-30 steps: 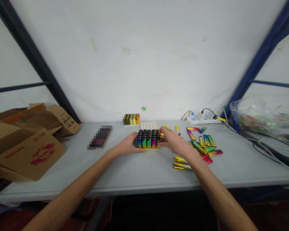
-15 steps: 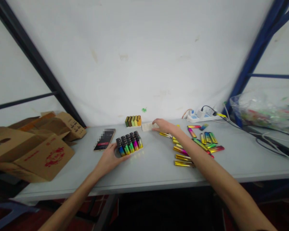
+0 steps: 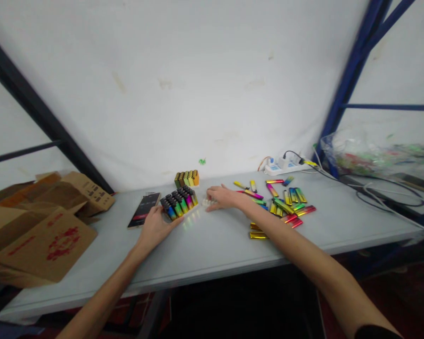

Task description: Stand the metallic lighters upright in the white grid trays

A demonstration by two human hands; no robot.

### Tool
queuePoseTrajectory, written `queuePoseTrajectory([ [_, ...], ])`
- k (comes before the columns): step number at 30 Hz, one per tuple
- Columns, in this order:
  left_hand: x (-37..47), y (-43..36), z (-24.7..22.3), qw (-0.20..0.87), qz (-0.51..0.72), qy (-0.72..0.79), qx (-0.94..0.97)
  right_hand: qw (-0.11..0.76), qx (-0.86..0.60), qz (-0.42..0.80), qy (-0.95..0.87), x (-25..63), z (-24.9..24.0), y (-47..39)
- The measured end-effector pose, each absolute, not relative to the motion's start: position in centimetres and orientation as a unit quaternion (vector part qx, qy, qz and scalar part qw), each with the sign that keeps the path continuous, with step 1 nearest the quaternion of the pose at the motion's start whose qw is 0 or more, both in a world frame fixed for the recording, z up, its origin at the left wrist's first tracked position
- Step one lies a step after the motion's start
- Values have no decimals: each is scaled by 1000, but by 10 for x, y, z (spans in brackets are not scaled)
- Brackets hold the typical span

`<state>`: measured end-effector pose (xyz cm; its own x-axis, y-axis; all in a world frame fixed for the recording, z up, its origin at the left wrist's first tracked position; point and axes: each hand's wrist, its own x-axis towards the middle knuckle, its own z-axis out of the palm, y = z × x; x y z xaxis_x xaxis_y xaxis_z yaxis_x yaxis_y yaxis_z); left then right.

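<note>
My left hand grips the near left side of a block of upright lighters with black tops and shiny rainbow bodies, packed in rows in a pale tray. Over a small white slotted tray, my right hand has its fingers closed, hiding most of it. That tray sits just right of the lighter block. Loose metallic lighters in gold, red, green and blue lie scattered beyond my right forearm. Behind the block, against the wall, stands another set of yellow and green lighters.
A phone lies left of the block. Open cardboard boxes take up the table's left end. At the back right are a white power strip, black and white cables and a clear plastic bag.
My right hand has brought the white tray nearer, towards the front and beside the lighter block. My left hand stays on the block. The whole view has shifted slightly.
</note>
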<state>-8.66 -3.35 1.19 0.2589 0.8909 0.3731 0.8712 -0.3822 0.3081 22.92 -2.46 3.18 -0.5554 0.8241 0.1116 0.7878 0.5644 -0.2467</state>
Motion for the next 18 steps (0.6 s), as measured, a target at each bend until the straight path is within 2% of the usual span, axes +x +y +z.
queuePoseTrajectory([
  [4,-78,-18,18,38,217,531,819,125,-412,59,-901,235,31,-49],
  [10,-49,4,20,55,202,506,837,98,-376,15,-921,236,38,-82],
  [18,6,30,12,34,196,511,836,79,-385,96,-914,244,54,-65],
])
